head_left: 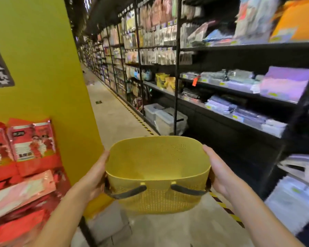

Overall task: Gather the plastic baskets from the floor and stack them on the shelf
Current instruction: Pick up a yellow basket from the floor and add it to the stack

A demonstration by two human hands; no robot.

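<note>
A yellow perforated plastic basket (157, 163) with two dark handles hangs in front of me, empty, its mouth facing up. My left hand (95, 177) grips its left rim and my right hand (219, 173) grips its right rim. The basket is held above the aisle floor. Further down on the right, a stack of yellow baskets (163, 80) sits on a black shelf (153, 86).
Black shelving (239, 122) full of packaged goods lines the right side. A yellow pillar (43, 68) and red packets (25, 148) stand at my left. Clear plastic bins (164, 118) sit on the floor under the shelves. A striped tape line (132, 113) runs along the aisle.
</note>
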